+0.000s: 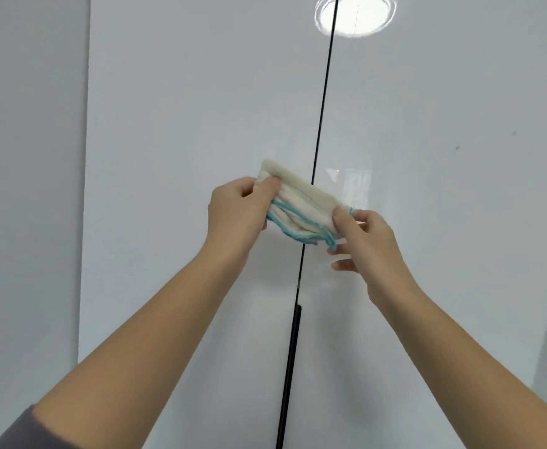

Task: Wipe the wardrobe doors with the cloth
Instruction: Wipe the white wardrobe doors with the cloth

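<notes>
Nearest the camera, at the bottom left corner, a dark grey sleeve covers the upper part of the left arm. Two bare forearms reach up and forward from the lower corners toward the middle of the view. At their ends the left hand and the right hand hold between them a folded cream cotton cloth with a teal stitched hem. It is drawn into a slanted band, higher at the left and lower at the right, with the teal-edged layers hanging along its underside. On the left hand the fingers are curled and, with the thumb, pinch the upper left end. The right hand pinches the lower right corner between thumb and forefinger, while its other fingers spread loosely below and hold nothing. The cloth sits in front of the doors, across their seam; whether it touches them cannot be told.

Behind the hands stand the glossy white left wardrobe door and the matching right wardrobe door, closed and parted by a thin black gap that runs from top to bottom. Low on this gap sits a narrow black handle strip. The right wardrobe door carries small dark specks, well to the right of the hands, and a faint pale reflection just beside the cloth. At the top, a bright round lamp reflection straddles the gap. Left of the doors runs a matte pale grey wall.
</notes>
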A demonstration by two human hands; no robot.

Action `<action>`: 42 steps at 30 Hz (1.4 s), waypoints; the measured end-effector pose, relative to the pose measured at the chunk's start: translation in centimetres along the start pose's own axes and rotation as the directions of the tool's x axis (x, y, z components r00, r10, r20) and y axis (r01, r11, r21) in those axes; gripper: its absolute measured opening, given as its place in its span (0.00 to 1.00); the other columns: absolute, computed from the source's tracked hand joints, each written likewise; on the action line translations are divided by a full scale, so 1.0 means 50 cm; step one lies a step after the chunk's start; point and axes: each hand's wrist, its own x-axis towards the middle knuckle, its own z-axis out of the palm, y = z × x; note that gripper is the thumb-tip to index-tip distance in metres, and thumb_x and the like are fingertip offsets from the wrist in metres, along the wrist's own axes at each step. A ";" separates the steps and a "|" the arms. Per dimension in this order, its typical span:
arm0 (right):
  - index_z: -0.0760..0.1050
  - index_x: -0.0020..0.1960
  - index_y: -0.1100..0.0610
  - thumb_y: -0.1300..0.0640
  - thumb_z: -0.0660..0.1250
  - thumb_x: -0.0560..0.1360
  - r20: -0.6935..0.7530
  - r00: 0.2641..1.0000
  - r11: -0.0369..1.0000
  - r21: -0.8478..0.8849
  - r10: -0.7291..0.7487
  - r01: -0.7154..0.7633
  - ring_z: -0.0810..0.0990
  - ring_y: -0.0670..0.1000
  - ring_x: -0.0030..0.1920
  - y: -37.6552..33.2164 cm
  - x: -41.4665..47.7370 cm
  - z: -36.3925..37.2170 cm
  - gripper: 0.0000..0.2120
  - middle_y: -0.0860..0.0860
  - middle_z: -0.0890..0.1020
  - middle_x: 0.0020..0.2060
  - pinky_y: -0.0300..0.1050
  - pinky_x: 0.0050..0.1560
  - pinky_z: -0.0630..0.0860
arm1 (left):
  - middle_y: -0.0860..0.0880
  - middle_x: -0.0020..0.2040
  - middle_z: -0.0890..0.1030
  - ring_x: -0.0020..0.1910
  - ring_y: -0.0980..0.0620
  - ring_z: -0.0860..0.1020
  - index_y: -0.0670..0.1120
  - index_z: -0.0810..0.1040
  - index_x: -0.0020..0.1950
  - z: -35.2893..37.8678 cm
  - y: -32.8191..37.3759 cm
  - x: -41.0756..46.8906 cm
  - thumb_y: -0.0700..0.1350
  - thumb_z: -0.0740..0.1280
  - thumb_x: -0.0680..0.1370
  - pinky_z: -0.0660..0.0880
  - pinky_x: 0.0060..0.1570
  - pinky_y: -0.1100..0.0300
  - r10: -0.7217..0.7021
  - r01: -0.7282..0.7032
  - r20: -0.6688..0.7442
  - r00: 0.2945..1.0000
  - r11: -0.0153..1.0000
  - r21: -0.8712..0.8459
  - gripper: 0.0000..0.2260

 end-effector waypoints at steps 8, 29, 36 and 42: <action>0.72 0.64 0.49 0.47 0.73 0.68 0.131 0.556 0.339 -0.671 -0.821 0.659 0.71 0.48 0.60 0.021 -0.001 -0.075 0.26 0.45 0.73 0.61 0.44 0.56 0.66 | 0.46 0.30 0.73 0.23 0.54 0.71 0.35 0.75 0.36 0.126 0.043 -0.005 0.46 0.66 0.73 0.66 0.28 0.63 0.009 -0.011 0.025 1.000 0.997 0.072 0.14; 0.70 0.66 0.52 0.57 0.60 0.75 -0.068 0.388 0.288 -0.787 -0.919 0.545 0.74 0.55 0.51 -0.349 0.368 -0.038 0.19 0.50 0.70 0.59 0.49 0.39 0.76 | 0.49 0.61 0.73 0.59 0.49 0.71 0.46 0.76 0.60 0.180 0.203 0.357 0.44 0.59 0.79 0.66 0.55 0.55 0.743 -0.587 0.062 0.667 0.472 0.657 0.12; 0.55 0.77 0.46 0.55 0.55 0.79 -0.065 0.366 0.262 -0.812 -0.928 0.521 0.74 0.56 0.52 -0.483 0.451 0.011 0.27 0.53 0.71 0.61 0.50 0.41 0.73 | 0.47 0.80 0.53 0.79 0.50 0.49 0.42 0.56 0.79 0.210 0.241 0.464 0.43 0.53 0.82 0.50 0.75 0.50 0.755 -0.561 0.153 0.637 0.319 0.764 0.24; 0.67 0.68 0.52 0.54 0.53 0.80 -0.002 0.342 0.113 -0.945 -0.940 0.306 0.70 0.57 0.56 -0.511 0.515 0.044 0.17 0.55 0.74 0.56 0.48 0.46 0.63 | 0.48 0.81 0.47 0.79 0.51 0.45 0.44 0.49 0.80 0.224 0.216 0.502 0.46 0.47 0.84 0.42 0.77 0.48 0.776 -0.510 0.144 0.614 0.251 0.823 0.25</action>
